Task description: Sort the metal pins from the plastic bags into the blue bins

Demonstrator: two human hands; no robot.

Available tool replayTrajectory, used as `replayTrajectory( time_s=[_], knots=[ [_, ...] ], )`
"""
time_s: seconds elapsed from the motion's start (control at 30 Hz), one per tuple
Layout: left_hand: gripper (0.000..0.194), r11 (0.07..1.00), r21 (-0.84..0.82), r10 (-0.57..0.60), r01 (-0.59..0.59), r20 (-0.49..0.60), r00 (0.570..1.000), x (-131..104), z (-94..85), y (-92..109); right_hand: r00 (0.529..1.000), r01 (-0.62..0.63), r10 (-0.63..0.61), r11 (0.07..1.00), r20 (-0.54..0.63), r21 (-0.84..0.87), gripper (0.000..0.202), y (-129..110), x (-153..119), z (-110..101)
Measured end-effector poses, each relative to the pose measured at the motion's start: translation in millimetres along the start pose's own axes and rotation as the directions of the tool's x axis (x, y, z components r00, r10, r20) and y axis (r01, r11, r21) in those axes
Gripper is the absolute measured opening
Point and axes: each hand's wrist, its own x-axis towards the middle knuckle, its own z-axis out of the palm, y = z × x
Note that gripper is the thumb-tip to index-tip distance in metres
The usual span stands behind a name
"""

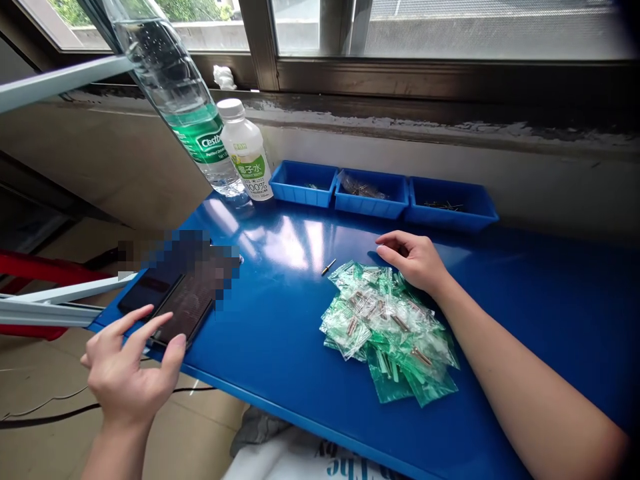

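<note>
My left hand [133, 370] is open at the table's left edge, its fingers spread. Its fingertips are over the near end of a dark phone [187, 310]; whether they touch it, I cannot tell. A second dark slab like a phone [145, 287] lies alongside, and the far part of both is blurred out. My right hand [415, 261] rests on the table with loosely curled fingers, thumb and forefinger slightly apart and nothing visible between them. Just in front of it lies a pile of small clear and green plastic bags [385, 327] with metal pins inside. A loose metal pin [328, 267] lies beside the pile.
Three blue bins, the left [305, 183], the middle [373, 197] and the right [453, 203], stand along the wall with small parts inside. A large water bottle [195, 127] and a coconut water bottle [246, 153] stand at the blue table's [270, 333] far left corner.
</note>
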Motion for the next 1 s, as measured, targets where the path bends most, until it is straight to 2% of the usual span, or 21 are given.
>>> replayTrajectory(
  time_s=[0.17,0.27,0.33,0.47,0.77,1.0],
  knots=[
    [0.049,0.999,-0.018,0.037,-0.038,-0.011,0.999,-3,5.8,-6,1.0,0.003,-0.003,1.0,-0.001,-0.005,0.032,-1,0,0],
    [0.06,0.995,-0.03,0.098,-0.099,-0.037,0.994,0,7.0,-5,1.0,0.01,-0.01,1.0,0.0,-0.01,0.033,-1,0,0],
    [0.069,0.995,-0.035,0.094,-0.096,-0.048,0.994,2,7.0,-3,1.0,0.015,-0.015,1.0,-0.001,-0.014,0.034,-1,0,0],
    [0.08,0.999,-0.003,0.04,-0.04,0.043,0.998,2,7.4,-3,1.0,0.01,-0.01,1.0,-0.006,-0.021,0.033,-1,0,1],
    [0.063,0.999,0.009,-0.032,0.032,0.064,0.997,0,10.1,-2,1.0,0.031,-0.031,0.998,0.0,-0.059,0.034,-1,1,0],
    [0.062,0.999,0.029,-0.041,0.039,0.108,0.993,3,7.2,5,0.999,0.047,-0.047,0.996,0.001,-0.076,0.033,-1,1,0]
  ],
)
